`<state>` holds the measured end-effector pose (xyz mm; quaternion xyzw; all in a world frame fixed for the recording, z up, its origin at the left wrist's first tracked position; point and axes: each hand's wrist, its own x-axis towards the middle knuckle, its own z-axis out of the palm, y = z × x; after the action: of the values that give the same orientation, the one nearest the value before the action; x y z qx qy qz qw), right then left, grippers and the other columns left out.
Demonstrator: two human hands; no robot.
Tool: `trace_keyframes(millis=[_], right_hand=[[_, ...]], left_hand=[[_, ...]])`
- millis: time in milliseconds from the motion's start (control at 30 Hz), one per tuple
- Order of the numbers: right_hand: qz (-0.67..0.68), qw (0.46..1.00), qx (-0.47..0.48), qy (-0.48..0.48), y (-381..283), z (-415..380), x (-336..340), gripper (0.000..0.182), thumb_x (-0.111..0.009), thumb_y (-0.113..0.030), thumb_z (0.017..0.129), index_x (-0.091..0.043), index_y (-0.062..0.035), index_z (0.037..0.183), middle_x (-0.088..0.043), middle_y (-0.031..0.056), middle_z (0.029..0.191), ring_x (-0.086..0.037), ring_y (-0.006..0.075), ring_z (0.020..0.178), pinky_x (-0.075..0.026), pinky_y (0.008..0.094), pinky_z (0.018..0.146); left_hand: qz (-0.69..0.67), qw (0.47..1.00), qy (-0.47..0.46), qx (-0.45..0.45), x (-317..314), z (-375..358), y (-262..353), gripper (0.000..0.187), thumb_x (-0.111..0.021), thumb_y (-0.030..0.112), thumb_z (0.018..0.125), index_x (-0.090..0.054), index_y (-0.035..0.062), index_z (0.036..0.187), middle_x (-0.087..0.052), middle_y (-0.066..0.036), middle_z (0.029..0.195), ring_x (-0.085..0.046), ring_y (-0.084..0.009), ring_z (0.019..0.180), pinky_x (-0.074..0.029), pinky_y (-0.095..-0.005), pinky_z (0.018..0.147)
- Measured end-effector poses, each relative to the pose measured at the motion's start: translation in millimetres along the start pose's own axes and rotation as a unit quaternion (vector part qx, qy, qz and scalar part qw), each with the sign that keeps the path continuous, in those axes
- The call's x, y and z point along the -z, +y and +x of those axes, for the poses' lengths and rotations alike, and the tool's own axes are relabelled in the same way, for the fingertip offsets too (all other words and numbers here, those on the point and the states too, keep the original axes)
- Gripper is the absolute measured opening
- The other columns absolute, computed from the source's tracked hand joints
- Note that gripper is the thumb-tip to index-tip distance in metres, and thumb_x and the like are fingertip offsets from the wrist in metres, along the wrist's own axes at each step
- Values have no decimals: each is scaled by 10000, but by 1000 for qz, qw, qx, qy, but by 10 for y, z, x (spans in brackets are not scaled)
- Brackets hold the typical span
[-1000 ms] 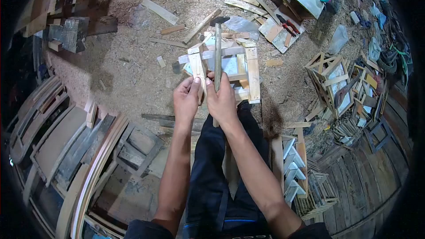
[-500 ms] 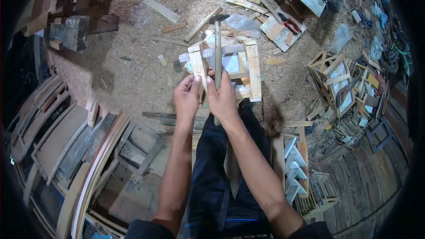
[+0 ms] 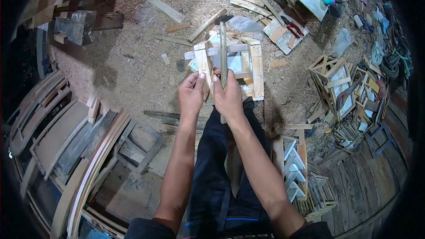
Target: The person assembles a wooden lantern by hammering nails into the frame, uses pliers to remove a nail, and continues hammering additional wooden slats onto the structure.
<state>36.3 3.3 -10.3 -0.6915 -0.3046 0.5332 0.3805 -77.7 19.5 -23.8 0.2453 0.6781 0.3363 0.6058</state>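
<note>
My right hand point(image 3: 229, 97) is closed around the wooden handle of a hammer point(image 3: 223, 44), whose dark head points away from me. Its thumb also rests close to the near leg of a small wooden frame point(image 3: 256, 68). My left hand point(image 3: 191, 92) is closed at the left post point(image 3: 202, 64) of that frame, thumb on top; whether something small sits in its fingertips I cannot make out. The frame, made of pale slats with a lighter panel inside, lies just beyond my knees.
Wood offcuts point(image 3: 166, 9) and sawdust cover the ground ahead. Red-handled pliers point(image 3: 292, 27) lie on a board at the upper right. Another wooden frame point(image 3: 338, 84) stands among scraps to the right. Chair-like frames point(image 3: 137, 146) are stacked on the left.
The view has shifted slightly, so most things sit a little further right. My left thumb and fingers have shifted slightly on the post. The hammer stays in my right hand.
</note>
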Motion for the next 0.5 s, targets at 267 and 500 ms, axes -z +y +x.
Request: trace_keyframes(millis=[267,500], right_hand=[[-79,995,60,8,46,-507,298,206,-561,-105,970,-543,33,1122,-664,247,960,-656,438,904,-511,466,754],[-157,983,74,-53,449,-1144,552,202,-602,-159,971,-548,-3,1088,-629,259,870,-652,473,775,-523,494,601]], left_hand=[[22,1000,6,-5,-27,-29,36,259,-621,176,986,-668,-13,1157,-681,24,842,-489,8,582,-351,-186,488],[25,999,-9,-19,37,33,-59,290,-620,159,985,-661,-69,1158,-717,-52,953,-635,-69,807,-499,-214,706]])
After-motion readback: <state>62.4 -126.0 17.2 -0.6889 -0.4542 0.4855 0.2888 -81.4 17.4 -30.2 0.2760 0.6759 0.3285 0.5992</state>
